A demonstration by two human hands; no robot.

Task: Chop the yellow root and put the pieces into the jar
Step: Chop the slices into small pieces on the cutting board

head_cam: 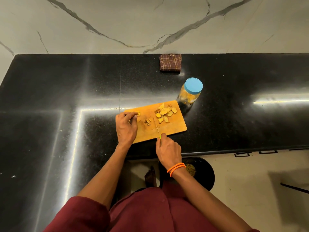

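cutting board (167, 129) on counter (66, 97), slices (165, 113) on its far right, jar (189, 92) just beyond, cloth (170, 62) farther back

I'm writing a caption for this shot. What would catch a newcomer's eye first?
The orange cutting board glows against the black counter, with yellow root slices heaped at its far right. The left hand holds the remaining root while the right hand grips a knife. Just beyond stands the blue-lidded jar.
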